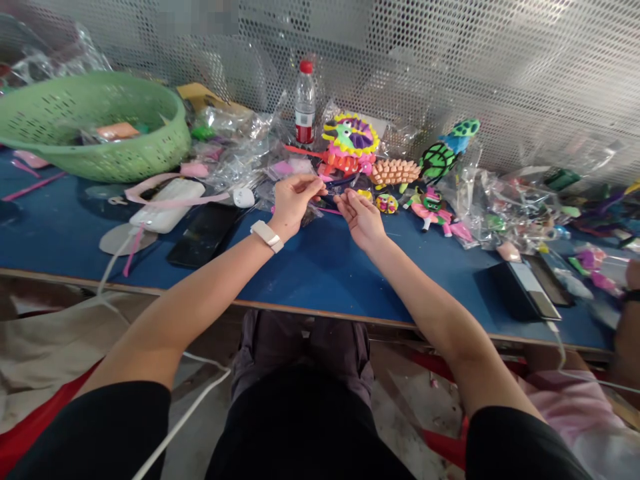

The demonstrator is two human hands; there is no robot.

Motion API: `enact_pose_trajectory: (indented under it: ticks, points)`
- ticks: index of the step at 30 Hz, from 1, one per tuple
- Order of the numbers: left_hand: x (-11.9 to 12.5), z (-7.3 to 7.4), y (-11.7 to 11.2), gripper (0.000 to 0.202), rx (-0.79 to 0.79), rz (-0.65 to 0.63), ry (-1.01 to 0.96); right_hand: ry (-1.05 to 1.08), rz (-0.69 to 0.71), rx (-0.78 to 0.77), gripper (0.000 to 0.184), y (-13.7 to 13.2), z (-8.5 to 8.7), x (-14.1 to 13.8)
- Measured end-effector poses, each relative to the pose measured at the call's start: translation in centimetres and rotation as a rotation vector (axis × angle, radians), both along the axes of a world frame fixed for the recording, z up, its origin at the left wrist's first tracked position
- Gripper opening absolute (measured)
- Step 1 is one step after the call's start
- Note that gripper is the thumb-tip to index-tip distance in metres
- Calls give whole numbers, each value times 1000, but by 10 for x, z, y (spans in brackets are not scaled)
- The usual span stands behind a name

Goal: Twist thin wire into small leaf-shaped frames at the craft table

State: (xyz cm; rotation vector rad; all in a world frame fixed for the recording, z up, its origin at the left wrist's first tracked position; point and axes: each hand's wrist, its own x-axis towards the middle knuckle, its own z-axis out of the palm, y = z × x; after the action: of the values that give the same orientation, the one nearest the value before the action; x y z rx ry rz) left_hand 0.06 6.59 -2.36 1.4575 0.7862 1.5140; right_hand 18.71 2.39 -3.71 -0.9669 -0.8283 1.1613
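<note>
Blue tabletop (320, 273), arms (215, 277) forward, left hand (294, 203) and right hand (364, 219) curled beside dark strip (345, 181), whether pinching unclear

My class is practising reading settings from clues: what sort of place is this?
Probably a craft workspace, though whether classroom or workshop I can't tell. A colourful dinosaur-like figure and a turtle figure sit on a blue table strewn with clear plastic bags.

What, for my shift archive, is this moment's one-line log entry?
left hand: curled, grip unclear | right hand: curled, grip unclear | beyond: bottle, spiky tan figure
</note>
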Motion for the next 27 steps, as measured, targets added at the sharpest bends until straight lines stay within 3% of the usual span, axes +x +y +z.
enact_pose_trajectory:
  ticks: [4, 11, 14, 22, 27]
  points:
    - [-2, 1, -2, 44, -28, -57, 11, -99, -78, 37, 23, -1, 1, 0]
    - [-9, 16, -17, 21, 248, -105, 473, -431, -41, 202, 32, -7, 7, 9]
    - [-8, 16, -21, 15, 280, -153, 551, -521, -32, 235, 31, -8, 6, 9]
    - [-3, 7, -3, 34, 66, -29, 100, -119, 12, 12, 22, -1, 8, 8]
    - [-4, 5, 3, 41, -32, -12, -29, -101, 87, -35, 30, -5, 4, 3]
